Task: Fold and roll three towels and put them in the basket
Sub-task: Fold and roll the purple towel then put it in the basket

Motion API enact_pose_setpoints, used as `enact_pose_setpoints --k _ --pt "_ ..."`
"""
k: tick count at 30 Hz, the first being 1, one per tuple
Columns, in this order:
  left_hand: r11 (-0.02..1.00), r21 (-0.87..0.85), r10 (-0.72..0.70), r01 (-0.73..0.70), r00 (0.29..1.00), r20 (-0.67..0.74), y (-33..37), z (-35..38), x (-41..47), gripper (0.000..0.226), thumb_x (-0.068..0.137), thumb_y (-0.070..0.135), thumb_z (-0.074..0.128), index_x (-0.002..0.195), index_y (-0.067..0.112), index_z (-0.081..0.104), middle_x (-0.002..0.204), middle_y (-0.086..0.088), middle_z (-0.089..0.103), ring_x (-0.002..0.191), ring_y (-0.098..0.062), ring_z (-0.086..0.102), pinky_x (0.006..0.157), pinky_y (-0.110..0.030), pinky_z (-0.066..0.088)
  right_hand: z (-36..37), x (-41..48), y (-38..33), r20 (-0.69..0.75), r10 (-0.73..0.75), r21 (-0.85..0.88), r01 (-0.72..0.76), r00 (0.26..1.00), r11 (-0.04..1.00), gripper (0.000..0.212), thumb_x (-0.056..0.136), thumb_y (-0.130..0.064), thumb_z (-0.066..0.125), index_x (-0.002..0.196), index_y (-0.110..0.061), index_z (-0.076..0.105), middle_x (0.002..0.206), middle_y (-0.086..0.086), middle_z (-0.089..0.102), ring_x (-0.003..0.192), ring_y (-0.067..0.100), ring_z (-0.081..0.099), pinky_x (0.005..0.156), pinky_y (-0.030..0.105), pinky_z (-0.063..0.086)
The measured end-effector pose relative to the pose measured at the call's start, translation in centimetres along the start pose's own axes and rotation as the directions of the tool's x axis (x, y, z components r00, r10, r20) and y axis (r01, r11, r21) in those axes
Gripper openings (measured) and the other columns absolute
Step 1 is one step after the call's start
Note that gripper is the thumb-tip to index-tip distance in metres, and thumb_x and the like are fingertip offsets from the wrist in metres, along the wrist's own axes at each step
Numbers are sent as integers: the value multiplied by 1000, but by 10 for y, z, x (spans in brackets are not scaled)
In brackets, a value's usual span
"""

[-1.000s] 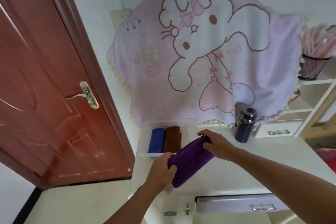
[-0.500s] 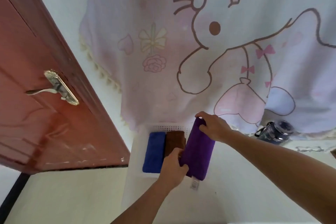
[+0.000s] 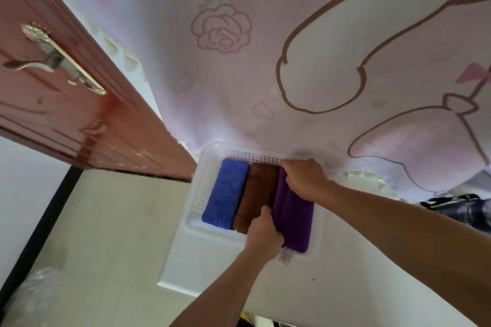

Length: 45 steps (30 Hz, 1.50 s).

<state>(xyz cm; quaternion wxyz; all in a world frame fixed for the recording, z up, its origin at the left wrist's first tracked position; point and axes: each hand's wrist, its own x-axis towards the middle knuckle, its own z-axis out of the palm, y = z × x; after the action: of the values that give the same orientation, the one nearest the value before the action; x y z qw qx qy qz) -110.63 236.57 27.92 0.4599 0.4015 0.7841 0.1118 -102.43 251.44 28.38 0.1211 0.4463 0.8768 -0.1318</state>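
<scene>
1. The right hand point(image 3: 305, 180) holds the far end of the purple towel roll point(image 3: 293, 220), with its fingers curled over it.
2. The left hand point(image 3: 263, 233) grips the near end.
3. The roll lies in the white basket point(image 3: 210, 152), touching the brown towel roll point(image 3: 256, 194), which sits beside the blue towel roll point(image 3: 225, 194).
4. Its near end seems to ride up on the rim. I think both hands should press it down flat, then let go slowly so it stays rolled.

Of the person, two arms show. The left forearm point(image 3: 220, 287) and right forearm point(image 3: 398, 225) are bare to the picture's edge, and the left hand point(image 3: 263, 233) and right hand point(image 3: 305, 180) are bare too.
</scene>
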Motion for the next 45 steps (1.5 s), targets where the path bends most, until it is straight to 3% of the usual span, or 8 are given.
enact_pose_setpoints --k 7,11,14,18,29,36,40,45 --pt "999 45 29 -24 993 -114 -1 6 -1 31 81 7 58 105 20 44 97 2 56 85 -17 59 71 -31 54 10 -11 12 -104 -150 58 156 983 986 29 93 -22 53 121 -14 56 118 7 61 105 28 58 86 40 49" --pt "885 301 434 -354 861 -265 -17 6 -15 25 89 19 58 114 23 58 107 6 54 95 -13 55 82 -25 50 0 -38 26 -276 -190 -64 179 942 982 35 85 -14 64 120 -16 62 117 8 58 105 28 55 78 40 54" --pt "770 396 569 -501 819 -72 -19 12 -25 31 95 26 47 124 22 57 118 2 52 103 -16 51 87 -28 48 4 -47 25 -106 -176 -17 176 979 984 40 91 -12 54 130 -18 53 126 8 48 116 27 46 80 40 53" --pt "770 479 421 -421 900 114 -20 20 -20 42 99 37 35 139 24 44 126 -4 48 109 -22 47 94 -37 46 14 -41 18 106 -185 -115 197 977 974 39 96 -13 45 135 -14 48 138 10 40 129 26 36 90 38 49" --pt "699 568 398 -434 896 195 -27 10 -20 45 101 43 27 142 28 36 128 -3 48 113 -23 46 98 -40 39 23 -27 17 171 -196 -338 245 966 909 53 97 -22 37 149 -28 29 148 12 33 133 31 32 104 43 32" --pt "643 712 579 -284 788 -209 -70 -71 -4 28 78 21 51 99 13 67 105 -14 63 93 -35 62 73 -40 51 7 -63 0 -87 -194 -166 178 977 970 36 95 -28 44 128 -19 56 132 7 53 120 27 48 96 41 41" --pt "563 807 518 -176 836 -179 -110 -104 9 53 66 14 79 116 5 65 128 -27 58 120 -44 55 87 -48 52 37 -103 -31 -143 -263 -106 249 954 963 45 93 -44 33 109 -22 69 110 2 67 99 22 64 80 37 53" --pt "521 834 478 -181 871 -110 -129 -101 1 28 68 15 76 94 9 68 111 -18 67 131 -42 45 90 -52 50 82 -131 -64 -114 -149 -60 143 982 988 50 98 -53 24 103 -35 70 114 -3 68 112 21 62 94 41 50"
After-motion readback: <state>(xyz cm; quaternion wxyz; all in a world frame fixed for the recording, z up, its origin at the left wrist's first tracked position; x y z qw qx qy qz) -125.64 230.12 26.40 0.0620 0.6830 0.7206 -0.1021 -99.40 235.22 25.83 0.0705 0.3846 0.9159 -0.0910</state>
